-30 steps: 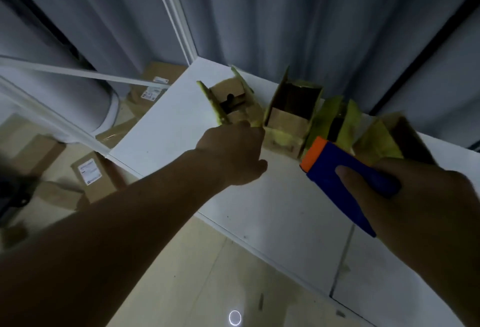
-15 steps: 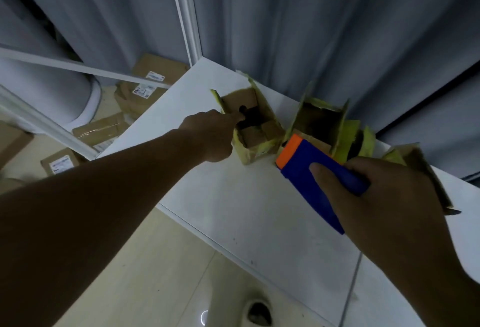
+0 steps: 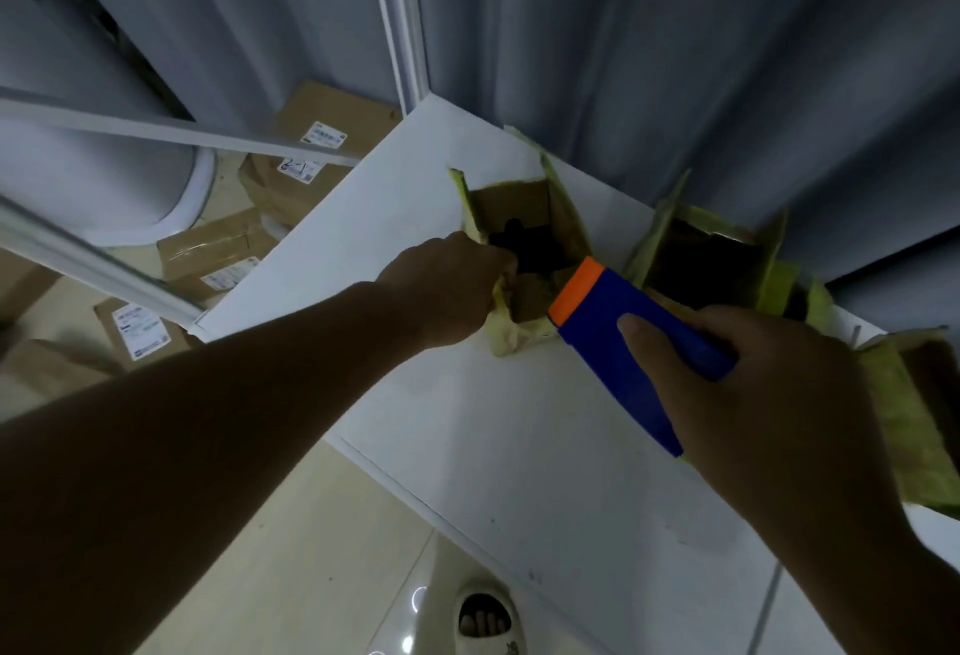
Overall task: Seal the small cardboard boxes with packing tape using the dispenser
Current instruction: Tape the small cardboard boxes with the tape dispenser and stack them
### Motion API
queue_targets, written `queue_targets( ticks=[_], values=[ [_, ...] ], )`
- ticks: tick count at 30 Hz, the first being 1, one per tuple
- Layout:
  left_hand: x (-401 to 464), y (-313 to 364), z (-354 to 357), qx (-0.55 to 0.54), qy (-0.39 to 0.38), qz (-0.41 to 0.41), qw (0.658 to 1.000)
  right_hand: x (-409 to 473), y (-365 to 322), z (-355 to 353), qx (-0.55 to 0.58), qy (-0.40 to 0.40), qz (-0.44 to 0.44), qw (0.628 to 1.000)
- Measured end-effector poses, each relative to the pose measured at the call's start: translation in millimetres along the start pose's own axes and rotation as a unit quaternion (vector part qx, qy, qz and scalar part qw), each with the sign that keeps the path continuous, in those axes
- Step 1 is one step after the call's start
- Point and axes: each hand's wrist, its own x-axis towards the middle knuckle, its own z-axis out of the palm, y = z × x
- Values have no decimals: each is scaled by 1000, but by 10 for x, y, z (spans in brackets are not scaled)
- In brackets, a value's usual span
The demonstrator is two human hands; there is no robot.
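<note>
Three boxes: all sitting open along the far edge of the desk [image 3: 519,446], flaps up, none taped shut that I can see
Progress: basically at the start, I'd say. No box closed, no fresh strip laid across a seam
Old tape: yellowish leftovers all over the flaps, so these look reused
Left box [image 3: 524,238]: near the far left corner of the desk, something dark inside, can't make out what
Middle box [image 3: 711,259]: just to its right, also wide open
Right box [image 3: 914,394]: mostly cut off at the right edge, one flap hanging toward the near side
Left hand [image 3: 447,285]: fingers curled round the near flap of the left box, gripping it at the rim
Right hand [image 3: 769,394]: wrapped round the dispenser [image 3: 623,342], thumb flat on top, firm hold
Dispenser: blue body, orange end pointing at the left box, held up over the desk, not touching cardboard. Can't see the roll or any loose tape end
Still to do: fold flaps down, run tape over the seam, repeat for all three
Floor: more parcels [image 3: 218,259] with labels down left of the desk
</note>
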Motion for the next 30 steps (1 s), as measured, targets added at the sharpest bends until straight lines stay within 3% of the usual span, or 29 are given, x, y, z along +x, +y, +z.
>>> queue_targets(
  ticks=[14,23,30],
  values=[
    [-1023,-544,-324,-45,31,25,998,-407,-636,-12,-32,26,-19,999],
    [-2163,-904,-1261,-11,22,38,999,-1098,-1742,-391,-8,52,-26,998],
    [-3231,-901,-2272,-22,21,79,996,-1575,-2843,-1368,-61,28,-25,997]
  ],
)
